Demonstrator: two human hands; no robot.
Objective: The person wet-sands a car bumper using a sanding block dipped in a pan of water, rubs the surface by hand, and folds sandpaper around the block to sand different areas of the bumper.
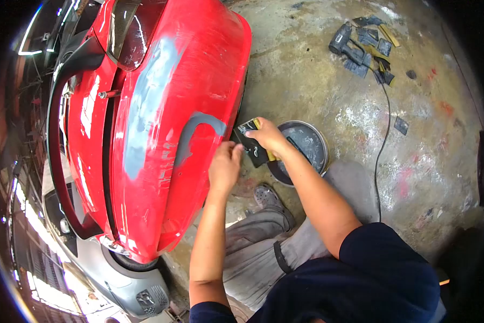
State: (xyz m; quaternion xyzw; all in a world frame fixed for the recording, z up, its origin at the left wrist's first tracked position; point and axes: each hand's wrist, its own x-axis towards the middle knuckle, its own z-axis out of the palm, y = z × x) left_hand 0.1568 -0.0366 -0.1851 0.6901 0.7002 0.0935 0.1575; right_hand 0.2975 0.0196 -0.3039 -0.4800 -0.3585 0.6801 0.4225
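Observation:
My right hand (267,137) grips a dark sanding block (253,151) with yellowish edges, held between the red car and a round basin. Wet whitish marks show on the block's dark face. My left hand (225,166) is beside the edge of the red bumper (199,177), left of the block, its fingers bent and close together; whether they hold anything is too small to tell. Grey patches (151,107) cover parts of the bumper, one of them curved (187,134). Below my right hand stands the basin (325,156) with dark liquid.
A heat gun or similar power tool (355,52) lies on the concrete floor among sandpaper pieces (368,36), its black cord (387,124) running toward me. A loose sheet (401,126) lies farther right. Behind the red car stands a silver car (129,282).

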